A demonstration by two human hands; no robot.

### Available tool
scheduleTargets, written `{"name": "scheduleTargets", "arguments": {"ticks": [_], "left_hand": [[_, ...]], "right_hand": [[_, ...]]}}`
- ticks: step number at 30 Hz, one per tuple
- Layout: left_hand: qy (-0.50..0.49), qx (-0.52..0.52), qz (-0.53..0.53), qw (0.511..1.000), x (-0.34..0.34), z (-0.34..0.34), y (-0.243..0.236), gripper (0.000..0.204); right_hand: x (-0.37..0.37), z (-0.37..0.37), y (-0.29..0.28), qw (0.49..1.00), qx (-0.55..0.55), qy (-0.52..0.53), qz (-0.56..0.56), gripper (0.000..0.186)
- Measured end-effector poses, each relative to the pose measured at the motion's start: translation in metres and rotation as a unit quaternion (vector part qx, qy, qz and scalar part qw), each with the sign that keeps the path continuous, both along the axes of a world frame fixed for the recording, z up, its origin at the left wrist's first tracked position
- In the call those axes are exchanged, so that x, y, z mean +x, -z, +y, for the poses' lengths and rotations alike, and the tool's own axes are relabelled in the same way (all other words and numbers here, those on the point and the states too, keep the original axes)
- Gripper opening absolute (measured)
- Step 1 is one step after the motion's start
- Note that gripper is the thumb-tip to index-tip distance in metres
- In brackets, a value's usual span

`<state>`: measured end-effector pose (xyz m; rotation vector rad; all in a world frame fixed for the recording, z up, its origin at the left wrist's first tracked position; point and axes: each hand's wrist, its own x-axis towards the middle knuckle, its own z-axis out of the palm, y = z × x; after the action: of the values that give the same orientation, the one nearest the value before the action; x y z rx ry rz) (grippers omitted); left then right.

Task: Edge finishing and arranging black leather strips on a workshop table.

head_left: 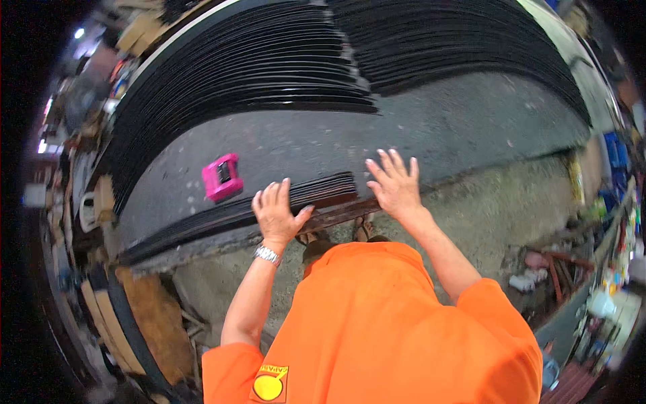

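A short bundle of long, thin black strips (222, 217) lies along the near edge of a dark grey table (431, 135). My left hand (274, 212), with a metal-band watch at its wrist, rests on these strips with its fingers stretched and its thumb out to the right. Just past the strips' right end is my right hand (396, 185), fingers spread over the table's near edge and holding nothing. Whether its palm touches the tabletop I cannot tell. Beyond my left hand sits a bright pink boxy object (222, 178) with a dark middle; its kind is unclear.
Two wide groups of black strips (256, 64) cover the far part of the table, side by side. Brown boards (155, 323) lean at the lower left. Clutter with reddish bars (555, 273) fills the right side. The concrete floor (484, 209) shows below the table edge.
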<state>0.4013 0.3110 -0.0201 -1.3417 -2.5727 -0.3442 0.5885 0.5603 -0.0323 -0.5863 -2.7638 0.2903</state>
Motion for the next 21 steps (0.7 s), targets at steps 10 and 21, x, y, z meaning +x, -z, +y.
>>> {"name": "scheduleTargets", "arguments": {"ticks": [10, 21], "left_hand": [[0.004, 0.037, -0.042, 0.998, -0.005, -0.002, -0.001, 0.084], [0.012, 0.042, -0.021, 0.999, 0.002, 0.001, -0.002, 0.082]], "right_hand": [[0.002, 0.006, 0.013, 0.998, 0.048, -0.003, -0.050, 0.052], [0.000, 0.000, 0.006, 0.999, 0.007, 0.013, -0.030, 0.050]]}}
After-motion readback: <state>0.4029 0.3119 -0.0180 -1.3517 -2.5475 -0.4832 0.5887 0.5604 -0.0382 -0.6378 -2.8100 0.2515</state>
